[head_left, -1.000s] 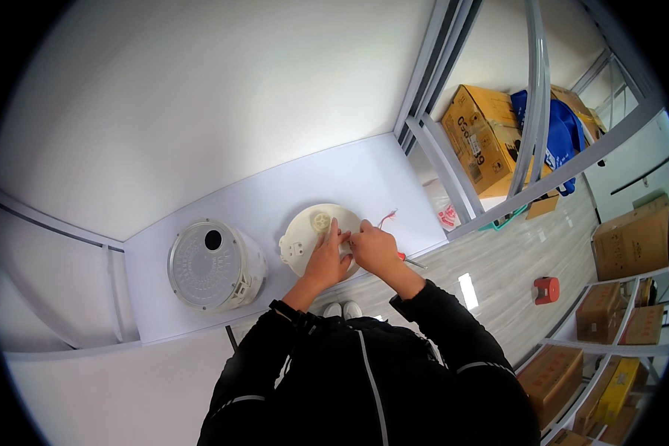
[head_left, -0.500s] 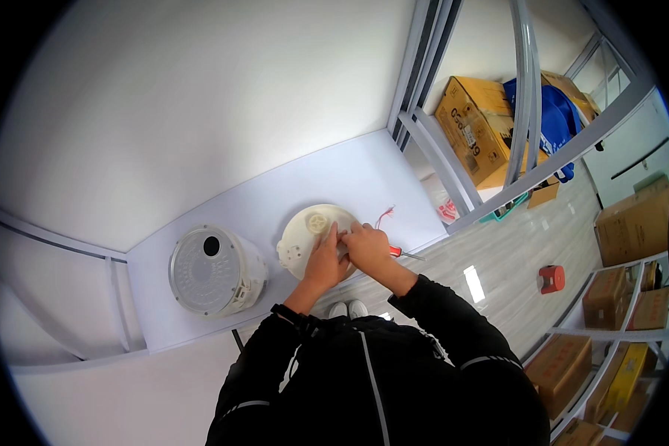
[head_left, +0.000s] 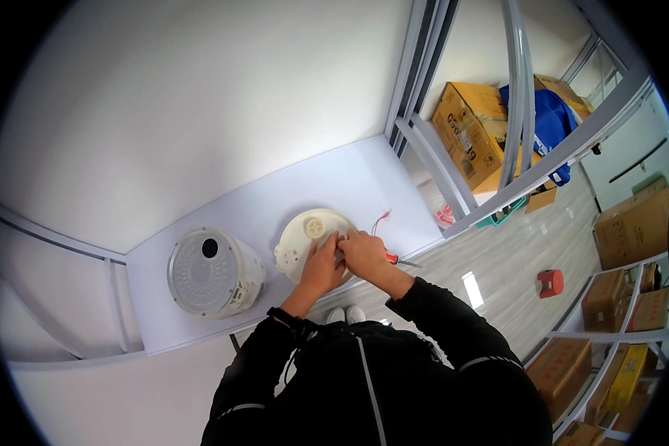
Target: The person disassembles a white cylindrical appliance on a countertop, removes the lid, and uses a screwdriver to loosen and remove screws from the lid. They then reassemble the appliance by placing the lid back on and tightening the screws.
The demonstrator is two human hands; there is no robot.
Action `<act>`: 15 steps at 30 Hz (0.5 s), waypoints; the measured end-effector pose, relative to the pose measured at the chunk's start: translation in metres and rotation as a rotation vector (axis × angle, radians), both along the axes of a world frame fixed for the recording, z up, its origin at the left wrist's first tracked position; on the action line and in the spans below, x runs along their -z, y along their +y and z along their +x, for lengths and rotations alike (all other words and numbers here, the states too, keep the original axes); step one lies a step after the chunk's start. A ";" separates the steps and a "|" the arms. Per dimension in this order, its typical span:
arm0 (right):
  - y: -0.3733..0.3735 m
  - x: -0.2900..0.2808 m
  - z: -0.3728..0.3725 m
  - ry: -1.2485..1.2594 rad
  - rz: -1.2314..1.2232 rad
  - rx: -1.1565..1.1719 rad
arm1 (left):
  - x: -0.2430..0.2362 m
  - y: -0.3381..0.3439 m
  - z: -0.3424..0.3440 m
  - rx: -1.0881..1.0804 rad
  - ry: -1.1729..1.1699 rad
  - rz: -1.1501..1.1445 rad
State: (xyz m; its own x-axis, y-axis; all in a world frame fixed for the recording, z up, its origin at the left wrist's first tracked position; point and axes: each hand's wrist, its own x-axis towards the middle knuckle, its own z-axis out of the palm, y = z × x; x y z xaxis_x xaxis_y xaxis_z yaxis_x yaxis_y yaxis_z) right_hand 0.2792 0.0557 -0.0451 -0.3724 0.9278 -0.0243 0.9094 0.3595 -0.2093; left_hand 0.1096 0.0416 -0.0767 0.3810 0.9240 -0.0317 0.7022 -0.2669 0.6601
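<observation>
A round cream plastic cover (head_left: 292,244) lies on the white table, with a small spoked ring (head_left: 315,227) on its inner face. My left hand (head_left: 322,269) rests on the cover's right half with bent fingers. Close against it, my right hand (head_left: 364,254) curls its fingers down at the same spot. Whatever the fingertips grip is hidden beneath them. A screwdriver (head_left: 392,259) with a red handle lies beside my right hand, its shaft pointing to the right past the table edge. Thin reddish wires (head_left: 382,217) stick out beyond that hand.
To the left stands a white drum-shaped appliance body (head_left: 204,275) with a grey vented face and a black round spot. A metal frame (head_left: 442,167) borders the table's right end. Cardboard boxes (head_left: 468,134), a red stool (head_left: 550,283) and loaded shelves (head_left: 606,334) are farther right.
Both hands stay at the same place on the cover, with only slight finger movement. The whole view has shifted a little.
</observation>
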 end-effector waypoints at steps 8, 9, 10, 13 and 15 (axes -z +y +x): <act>-0.001 -0.008 0.007 0.117 -0.040 0.040 | -0.013 0.000 0.001 0.013 0.032 -0.015; -0.001 -0.011 0.008 0.158 -0.061 0.043 | -0.010 0.000 0.000 0.007 0.027 -0.006; 0.001 -0.010 0.011 0.237 -0.070 0.122 | -0.008 0.000 -0.001 0.004 0.021 0.001; 0.012 -0.004 0.023 0.371 -0.073 0.318 | -0.003 0.002 -0.005 0.028 -0.062 -0.029; 0.021 -0.001 0.042 0.322 -0.047 0.398 | 0.000 0.002 -0.006 0.039 -0.011 -0.009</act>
